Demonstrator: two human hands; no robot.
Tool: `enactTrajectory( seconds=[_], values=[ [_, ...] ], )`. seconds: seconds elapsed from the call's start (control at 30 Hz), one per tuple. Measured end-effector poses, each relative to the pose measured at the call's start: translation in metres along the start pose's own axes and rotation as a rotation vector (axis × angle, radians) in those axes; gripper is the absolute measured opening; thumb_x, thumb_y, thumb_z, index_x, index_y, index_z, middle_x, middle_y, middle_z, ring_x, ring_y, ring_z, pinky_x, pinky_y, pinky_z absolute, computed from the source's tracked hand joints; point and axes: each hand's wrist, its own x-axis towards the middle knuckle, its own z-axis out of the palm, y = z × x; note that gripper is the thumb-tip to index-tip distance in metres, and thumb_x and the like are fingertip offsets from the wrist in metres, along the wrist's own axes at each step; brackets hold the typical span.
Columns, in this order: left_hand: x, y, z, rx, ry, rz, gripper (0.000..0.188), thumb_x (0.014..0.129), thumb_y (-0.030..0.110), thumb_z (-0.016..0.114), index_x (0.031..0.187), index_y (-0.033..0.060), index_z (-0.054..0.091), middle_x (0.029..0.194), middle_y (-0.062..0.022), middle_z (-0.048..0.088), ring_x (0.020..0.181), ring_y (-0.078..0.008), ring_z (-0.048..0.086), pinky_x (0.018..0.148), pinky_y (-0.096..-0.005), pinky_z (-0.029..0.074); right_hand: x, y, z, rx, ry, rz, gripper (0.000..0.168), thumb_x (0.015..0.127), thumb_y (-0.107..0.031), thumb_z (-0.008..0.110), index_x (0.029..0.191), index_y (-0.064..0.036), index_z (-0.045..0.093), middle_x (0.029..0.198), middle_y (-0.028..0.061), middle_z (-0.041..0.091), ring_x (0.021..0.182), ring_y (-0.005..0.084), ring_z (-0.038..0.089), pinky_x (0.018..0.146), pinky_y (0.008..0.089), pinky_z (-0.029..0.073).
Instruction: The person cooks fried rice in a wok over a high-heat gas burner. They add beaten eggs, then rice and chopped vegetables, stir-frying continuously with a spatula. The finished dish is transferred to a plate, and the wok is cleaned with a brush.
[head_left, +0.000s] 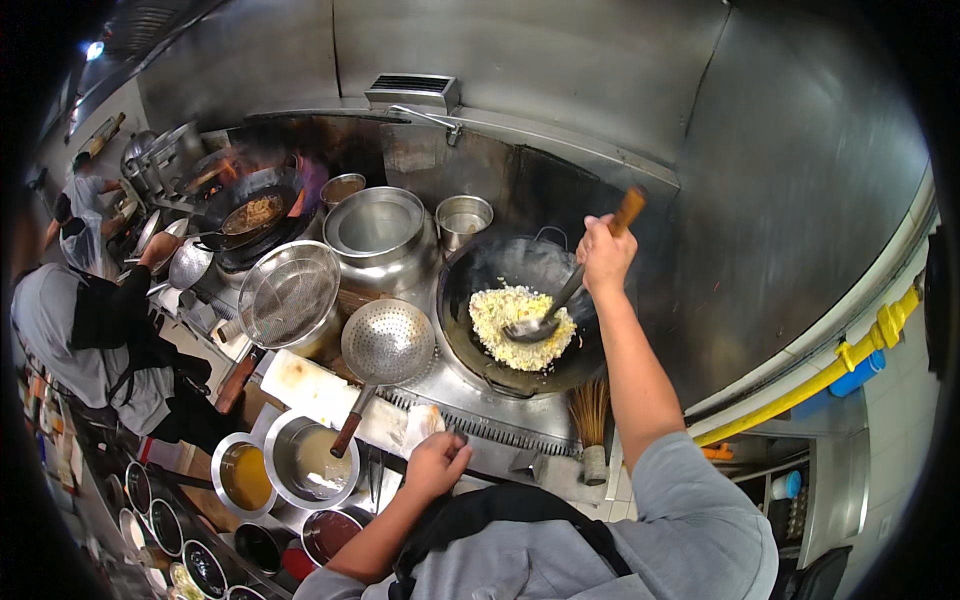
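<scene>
My right hand (606, 253) grips the wooden handle of a wok ladle (574, 283). The ladle's steel bowl rests in a heap of fried rice (510, 319) with yellow egg-like bits, in a large dark wok (465, 360). Down at the stove's front edge, my left hand (437, 463) has curled fingers beside a folded white cloth (424, 426). A small dark thing shows at its fingertips; whether the hand holds it is unclear. Left of the wok, a perforated steel strainer (388, 341) lies with its wooden handle over a pot of cloudy liquid (285, 435).
A bamboo wok brush (591, 420) stands right of the wok's front. Behind the strainer are a lidded steel pot (379, 221), a small pot (465, 217) and a mesh skimmer (289, 292). At left, a co-worker (97, 337) holds another wok (259, 206) near flames. A yellow pipe (806, 382) runs right.
</scene>
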Motion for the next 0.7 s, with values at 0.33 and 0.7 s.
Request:
enactTrajectory(
  seconds=[0.33, 0.7],
  values=[
    [-0.006, -0.025, 0.002, -0.222, -0.146, -0.176, 0.026, 0.085, 0.029, 0.069, 0.085, 0.0037, 0.062, 0.067, -0.0101, 0.061, 0.058, -0.0225, 0.059, 0.057, -0.0345, 0.047, 0.043, 0.048, -0.039, -0.3, 0.095, -0.134, 0.019, 0.081, -0.009, 0.063, 0.066, -0.006, 0.052, 0.053, -0.0003, 0.048, 0.043, 0.0096, 0.046, 0.042, 0.0273, 0.036],
    [0.104, 0.028, 0.031, -0.006, -0.017, 0.6, 0.029, 0.082, 0.023, 0.067, 0.102, 0.0035, 0.057, 0.094, -0.0151, 0.056, 0.087, -0.0347, 0.058, 0.077, -0.0444, 0.047, -0.017, 0.051, -0.038, -0.2, 0.14, -0.095, 0.017, 0.084, -0.006, 0.061, 0.07, -0.006, 0.051, 0.051, -0.0002, 0.039, 0.04, 0.0136, 0.042, 0.044, 0.0293, 0.039]
  ],
)
